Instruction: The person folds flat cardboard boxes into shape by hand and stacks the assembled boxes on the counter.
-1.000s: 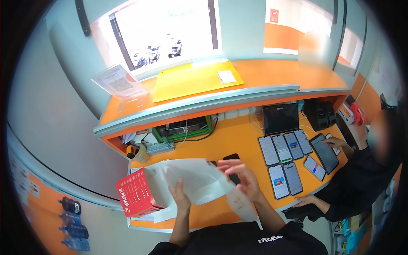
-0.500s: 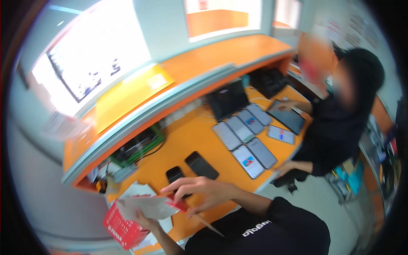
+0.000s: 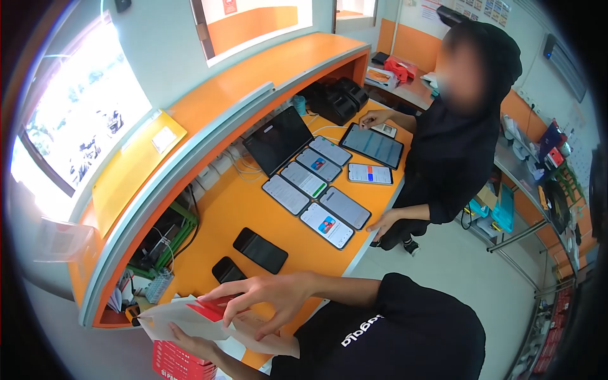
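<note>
A white and red folded paper carton (image 3: 171, 318) is in my left hand (image 3: 192, 344), whose fingers are closed at its lower edge. My right hand (image 3: 269, 304) reaches over it from the right with fingers spread and bent. Its fingertips lie along the red part of the carton, while the thumb is near a pale flap (image 3: 253, 339); exact contact is hard to see. Under the carton stand red printed boxes (image 3: 177, 362), stacked and partly hidden. Just beyond my right hand, two dark phones (image 3: 259, 250) lie on the orange desk (image 3: 215, 218).
Several lit phones (image 3: 326, 225) lie in rows before a laptop (image 3: 278, 142). A person (image 3: 449, 139) in black stands at the right, one hand at a tablet (image 3: 372, 144). An orange shelf (image 3: 304, 63) overhangs the desk's far side. Green-framed equipment (image 3: 171, 240) is beneath it.
The view has swung and sharpened, with desk items now farther left. The carton lies more across the red boxes, still in my left hand. My right hand stays over it, fingers spread.
</note>
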The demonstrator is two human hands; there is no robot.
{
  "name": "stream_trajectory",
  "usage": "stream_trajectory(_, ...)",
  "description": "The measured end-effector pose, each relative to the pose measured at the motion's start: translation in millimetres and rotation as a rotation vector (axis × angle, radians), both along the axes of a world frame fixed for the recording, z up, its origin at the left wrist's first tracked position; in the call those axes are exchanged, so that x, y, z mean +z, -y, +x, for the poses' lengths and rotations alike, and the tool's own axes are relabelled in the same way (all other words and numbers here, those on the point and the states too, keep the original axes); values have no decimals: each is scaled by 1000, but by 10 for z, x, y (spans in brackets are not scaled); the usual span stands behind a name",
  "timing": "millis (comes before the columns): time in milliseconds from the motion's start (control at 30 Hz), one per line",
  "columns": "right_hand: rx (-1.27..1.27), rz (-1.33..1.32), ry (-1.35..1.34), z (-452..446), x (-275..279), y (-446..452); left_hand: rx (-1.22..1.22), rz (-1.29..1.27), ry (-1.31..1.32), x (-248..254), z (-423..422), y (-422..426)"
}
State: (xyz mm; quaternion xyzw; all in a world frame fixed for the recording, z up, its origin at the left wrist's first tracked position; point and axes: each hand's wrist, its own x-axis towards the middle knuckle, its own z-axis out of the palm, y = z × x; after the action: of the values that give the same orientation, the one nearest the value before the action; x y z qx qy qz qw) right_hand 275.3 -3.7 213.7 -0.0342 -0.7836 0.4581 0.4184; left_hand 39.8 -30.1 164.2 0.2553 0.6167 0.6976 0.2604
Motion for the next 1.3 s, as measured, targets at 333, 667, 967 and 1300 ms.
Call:
stream_trajectory(333,-54,-78,68,8,71,61,2,-190,-447,-286,-294,-54)
stream_trajectory(667,-440,246,63,-221,-180,118,-787,354,640,164,174,169)
stream_trajectory(967,-390,516,442,-199,-215,185,-599,109,398,208,200,126)
stream_trajectory(1300,-354,579,667,-171,-206,152,-516,116,540,232,163,-116)
